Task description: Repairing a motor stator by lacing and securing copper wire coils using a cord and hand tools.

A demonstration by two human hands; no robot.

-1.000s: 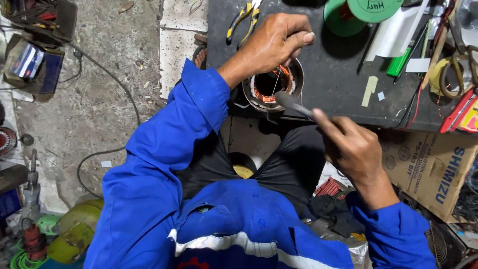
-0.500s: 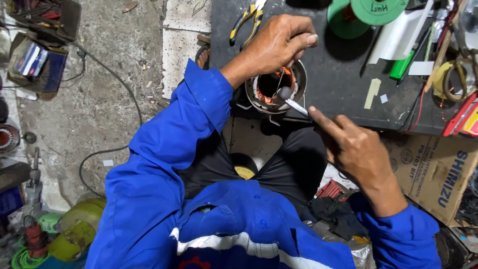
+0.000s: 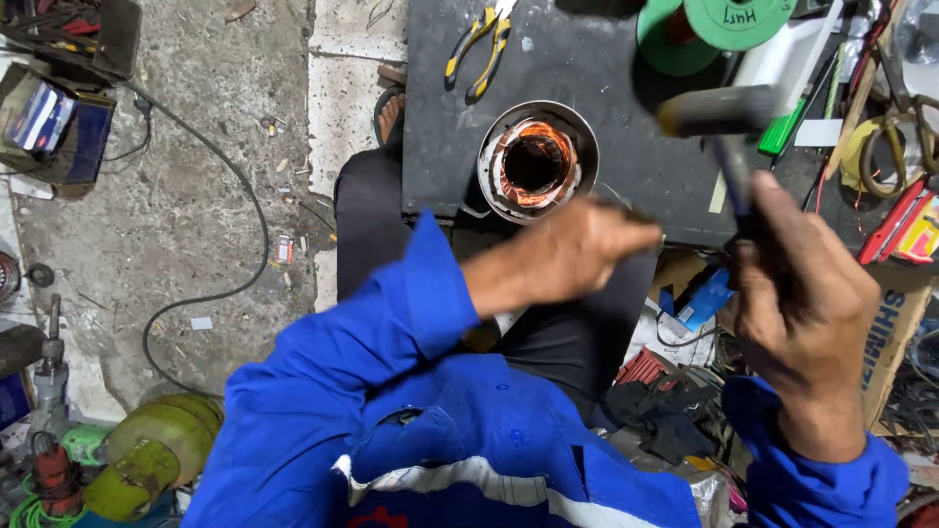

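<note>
Nearest, the right hand (image 3: 802,303) is closed in a fist around the dark handle of a hammer (image 3: 719,117), whose blurred head hangs over the black workbench (image 3: 587,59). The left hand (image 3: 577,249), fingers drawn together and blurred so that I cannot tell whether it grips anything, sits at the bench's near edge just below the motor stator (image 3: 536,161) with its copper windings. Farther back lie yellow-handled pliers (image 3: 479,44) and green wire spools (image 3: 719,24).

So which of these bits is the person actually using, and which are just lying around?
In use: hammer in the right hand; stator with copper windings; left hand just in front of it.
Lying about: yellow pliers, green spool, gas cylinder, cable.
</note>
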